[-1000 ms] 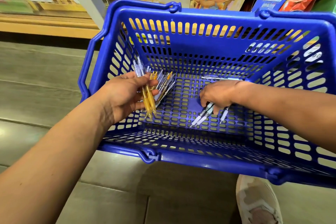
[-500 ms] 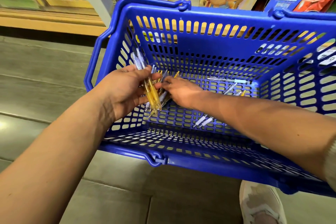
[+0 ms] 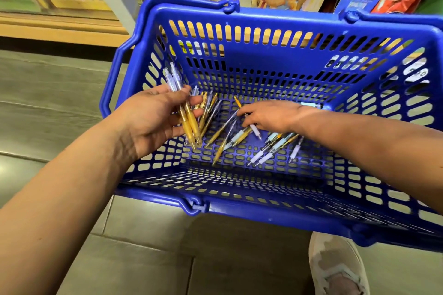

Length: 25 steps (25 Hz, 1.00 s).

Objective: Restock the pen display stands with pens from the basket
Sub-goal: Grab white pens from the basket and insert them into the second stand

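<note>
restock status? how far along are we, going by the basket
Early, still gathering. Done: nothing visibly stocked; no display stand is in view. In hand: the left hand holds a bunch of yellow and clear pens over the blue basket, while the right hand reaches among the loose pens on the basket floor. Left: collect those scattered pens, then place everything in the stands.

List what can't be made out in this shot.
- Pen stands: none in the head view.
- Right hand: its grip on the pens beneath is hidden by its own back.
- Left hand: bundle count, pens overlap.
- Basket right side: cut off by the frame edge.
</note>
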Each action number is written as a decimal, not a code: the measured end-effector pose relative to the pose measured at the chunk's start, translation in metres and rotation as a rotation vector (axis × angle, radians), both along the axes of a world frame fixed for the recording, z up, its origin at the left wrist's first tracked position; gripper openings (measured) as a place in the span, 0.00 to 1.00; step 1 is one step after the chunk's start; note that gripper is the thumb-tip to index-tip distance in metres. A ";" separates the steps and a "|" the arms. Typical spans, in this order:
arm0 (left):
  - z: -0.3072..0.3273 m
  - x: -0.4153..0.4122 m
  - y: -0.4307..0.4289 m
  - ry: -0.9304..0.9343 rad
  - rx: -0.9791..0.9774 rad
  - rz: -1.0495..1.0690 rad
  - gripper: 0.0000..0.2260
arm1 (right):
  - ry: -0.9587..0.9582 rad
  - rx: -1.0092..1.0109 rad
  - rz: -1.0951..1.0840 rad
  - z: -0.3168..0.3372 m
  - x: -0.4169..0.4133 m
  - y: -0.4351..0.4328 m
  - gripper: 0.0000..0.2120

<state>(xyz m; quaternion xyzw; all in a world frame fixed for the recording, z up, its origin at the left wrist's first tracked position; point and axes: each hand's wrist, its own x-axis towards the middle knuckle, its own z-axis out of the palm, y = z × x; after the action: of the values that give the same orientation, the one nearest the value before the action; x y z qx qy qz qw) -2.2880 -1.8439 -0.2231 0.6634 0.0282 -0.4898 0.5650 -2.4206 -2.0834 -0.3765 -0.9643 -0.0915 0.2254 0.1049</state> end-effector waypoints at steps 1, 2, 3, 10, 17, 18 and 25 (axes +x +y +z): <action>0.000 -0.001 -0.001 -0.001 -0.001 -0.003 0.03 | 0.030 -0.030 0.001 0.003 -0.003 -0.005 0.28; -0.001 -0.002 -0.002 0.000 -0.003 -0.005 0.03 | 0.051 -0.058 0.001 0.006 -0.006 -0.010 0.32; -0.002 -0.003 -0.002 0.001 -0.002 -0.008 0.04 | 0.059 -0.083 -0.007 0.008 -0.008 -0.015 0.37; -0.003 -0.004 -0.003 -0.006 0.017 -0.020 0.05 | -0.080 -0.083 -0.426 0.017 -0.016 0.002 0.04; -0.006 -0.002 0.001 0.004 0.041 -0.016 0.05 | 0.088 -0.103 -0.362 -0.001 -0.012 0.022 0.08; -0.007 -0.001 0.002 0.004 0.042 -0.016 0.05 | 0.099 -0.074 -0.351 0.001 -0.011 0.017 0.08; -0.012 -0.003 0.002 -0.009 0.080 -0.063 0.04 | -0.057 -0.192 -0.125 0.001 -0.026 -0.002 0.13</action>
<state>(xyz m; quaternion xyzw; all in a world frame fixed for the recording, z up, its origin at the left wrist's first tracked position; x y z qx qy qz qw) -2.2906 -1.8419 -0.2348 0.6883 0.0244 -0.5030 0.5222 -2.4465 -2.0852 -0.3753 -0.9797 -0.0121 0.1988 0.0234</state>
